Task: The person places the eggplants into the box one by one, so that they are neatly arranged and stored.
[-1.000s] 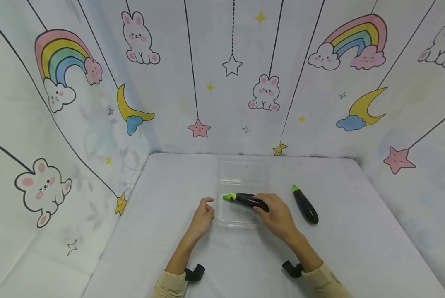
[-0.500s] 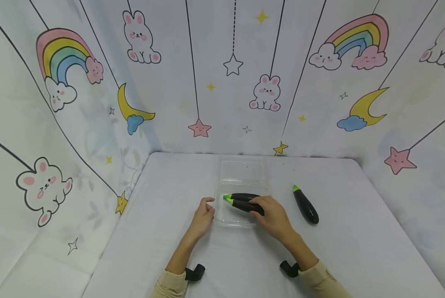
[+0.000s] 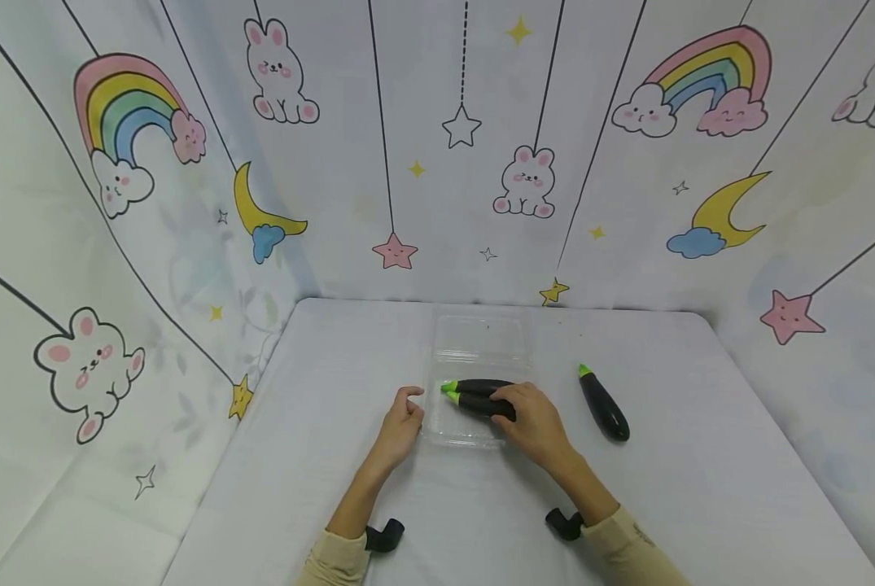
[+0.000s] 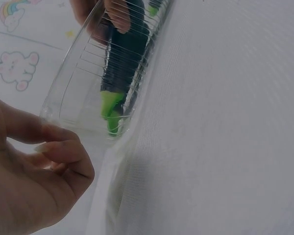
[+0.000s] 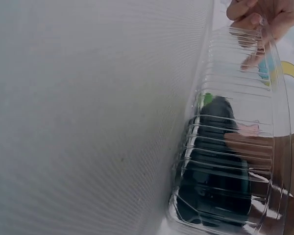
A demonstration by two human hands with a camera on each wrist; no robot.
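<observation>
A hinged clear plastic container (image 3: 462, 435) lies open on the table, its tray toward me. Two dark eggplants with green stem ends lie side by side in the tray: the far eggplant (image 3: 474, 387) and the near eggplant (image 3: 477, 404). My right hand (image 3: 535, 423) grips the near one by its thick right end, thumb on the near side. Through the ribbed wall in the right wrist view, a finger (image 5: 245, 147) shows against the dark skin. At the tray's left rim, my left hand (image 3: 398, 427) holds the edge with bent fingers, as the left wrist view shows.
A third eggplant (image 3: 604, 404) lies on the white table (image 3: 671, 488), right of the container. The container's lid (image 3: 479, 335) spreads flat toward the back. Behind the table hangs a white cloth (image 3: 437, 203) printed with rabbits and rainbows.
My right hand has lowered its eggplant toward me, from over the far eggplant to beside it, and shifted slightly left. My left hand has stayed at the rim.
</observation>
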